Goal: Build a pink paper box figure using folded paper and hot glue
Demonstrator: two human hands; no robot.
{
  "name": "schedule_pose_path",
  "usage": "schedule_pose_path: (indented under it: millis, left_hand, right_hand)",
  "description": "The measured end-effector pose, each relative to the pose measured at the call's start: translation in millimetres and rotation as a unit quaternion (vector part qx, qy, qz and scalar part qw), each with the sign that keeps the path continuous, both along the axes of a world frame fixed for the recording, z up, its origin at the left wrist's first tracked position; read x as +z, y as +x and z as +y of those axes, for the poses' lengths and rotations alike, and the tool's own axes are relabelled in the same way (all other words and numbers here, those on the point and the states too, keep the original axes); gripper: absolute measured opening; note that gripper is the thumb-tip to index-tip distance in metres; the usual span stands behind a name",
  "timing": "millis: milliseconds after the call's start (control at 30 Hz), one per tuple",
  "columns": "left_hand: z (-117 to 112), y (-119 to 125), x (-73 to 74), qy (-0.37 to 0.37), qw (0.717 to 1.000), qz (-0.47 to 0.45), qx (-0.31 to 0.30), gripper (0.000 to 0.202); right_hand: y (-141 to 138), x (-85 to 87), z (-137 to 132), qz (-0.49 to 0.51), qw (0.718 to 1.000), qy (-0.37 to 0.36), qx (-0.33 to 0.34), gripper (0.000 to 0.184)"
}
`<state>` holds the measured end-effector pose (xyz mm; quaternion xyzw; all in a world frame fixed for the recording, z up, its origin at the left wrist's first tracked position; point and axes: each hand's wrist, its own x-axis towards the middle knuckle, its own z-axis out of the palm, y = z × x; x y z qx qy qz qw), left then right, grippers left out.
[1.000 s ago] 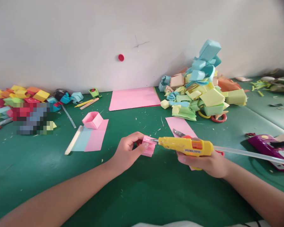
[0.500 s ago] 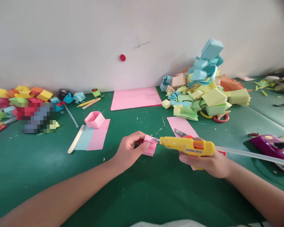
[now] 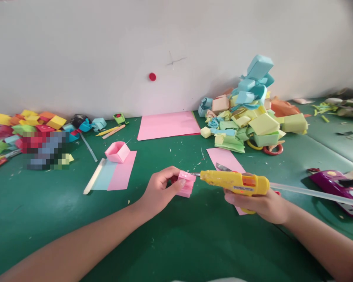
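Near the front edge of the tabletop (image 3: 194,243), the left hand (image 3: 160,192) pinches the pink paper box (image 3: 186,185) in its fingers (image 3: 179,183), steadying it against the nozzle of the yellow glue gun (image 3: 235,183), which the right hand (image 3: 260,204) grasps with clenched fingers.

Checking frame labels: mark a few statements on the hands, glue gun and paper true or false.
The right hand holds the glue gun. True.
Its nozzle points away from the left hand. False: it points at the pink piece that hand holds.
A pink box sits apart from both hands. True.
The paper pile is all pink. False: mostly blue, green, yellow.
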<state>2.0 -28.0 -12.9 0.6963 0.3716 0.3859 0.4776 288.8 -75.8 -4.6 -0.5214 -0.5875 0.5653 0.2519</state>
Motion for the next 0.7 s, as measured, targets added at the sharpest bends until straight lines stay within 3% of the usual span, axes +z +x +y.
schedule_pose_path:
  millis: [233, 700]
  left_hand:
    - [-0.1, 0.1, -1.0, -0.003, 1.000, -0.013, -0.009, 0.019]
    - [0.1, 0.2, -1.6, -0.009, 1.000, -0.016, -0.012, 0.020]
  right_hand:
    - [-4.1, 7.7, 0.5, 0.035, 0.998, 0.025, 0.055, 0.042]
    - [1.8, -0.1, -1.7, -0.004, 0.998, 0.037, 0.044, 0.049]
